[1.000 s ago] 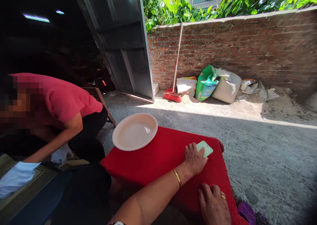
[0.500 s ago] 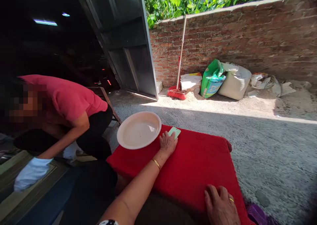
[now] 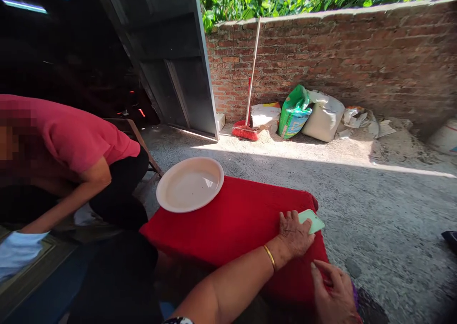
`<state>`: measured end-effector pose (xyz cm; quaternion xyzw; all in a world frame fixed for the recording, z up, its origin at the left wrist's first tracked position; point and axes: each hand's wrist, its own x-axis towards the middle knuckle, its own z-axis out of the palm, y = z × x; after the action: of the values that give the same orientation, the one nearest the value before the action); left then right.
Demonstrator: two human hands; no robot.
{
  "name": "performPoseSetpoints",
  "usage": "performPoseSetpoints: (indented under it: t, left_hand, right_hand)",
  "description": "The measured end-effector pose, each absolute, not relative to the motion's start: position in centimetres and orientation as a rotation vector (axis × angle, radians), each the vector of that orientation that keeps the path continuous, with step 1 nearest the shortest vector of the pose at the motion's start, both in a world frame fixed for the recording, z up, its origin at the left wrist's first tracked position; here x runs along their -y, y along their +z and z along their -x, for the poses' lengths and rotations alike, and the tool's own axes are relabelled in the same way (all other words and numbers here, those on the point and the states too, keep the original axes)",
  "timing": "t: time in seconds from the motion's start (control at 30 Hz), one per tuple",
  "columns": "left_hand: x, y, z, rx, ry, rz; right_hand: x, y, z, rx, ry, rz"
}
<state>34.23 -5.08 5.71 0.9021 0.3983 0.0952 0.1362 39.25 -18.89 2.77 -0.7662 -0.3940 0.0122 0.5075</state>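
Note:
A table top covered in red cloth (image 3: 228, 219) lies before me. My left hand (image 3: 294, 233), with a gold bangle at the wrist, grips a pale green flat scraper (image 3: 312, 219) with rounded corners, pressed against the cloth near its right end. The palm hides part of the scraper. Close by, at the cloth's front right corner, my right hand (image 3: 337, 290) has thumb and fingers apart and holds nothing I can see. On the cloth's far left corner rests a wide pale basin (image 3: 189, 186), overhanging the edge.
A co-worker in a red shirt (image 3: 71, 133) bends at the left, wearing a white glove (image 3: 21, 252). Beyond stand a metal door (image 3: 174, 62), a broom (image 3: 246, 131), a green sack (image 3: 294, 114) and a white sack (image 3: 324, 119) against a brick wall (image 3: 357, 57).
My left hand has slid the scraper rightward across the cloth, from beside the basin to the right end. My right hand has moved slightly right, its fingers more spread. The view has turned right.

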Motion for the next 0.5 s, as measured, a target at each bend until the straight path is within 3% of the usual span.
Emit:
performPoseSetpoints:
  t: [0.17,0.33,0.5]
  left_hand:
    - [0.1,6.1,-25.1,-1.671,0.23,-2.468]
    - [-2.8,8.2,-16.1,-2.149,0.17,-2.233]
    - [2.1,7.8,-21.3,-1.872,0.224,-2.351]
  right_hand:
    - [19.0,3.2,-38.9,0.908,0.213,1.826]
    - [19.1,4.5,-38.3,0.957,0.18,1.806]
    - [20.0,6.0,-39.8,0.75,0.153,1.924]
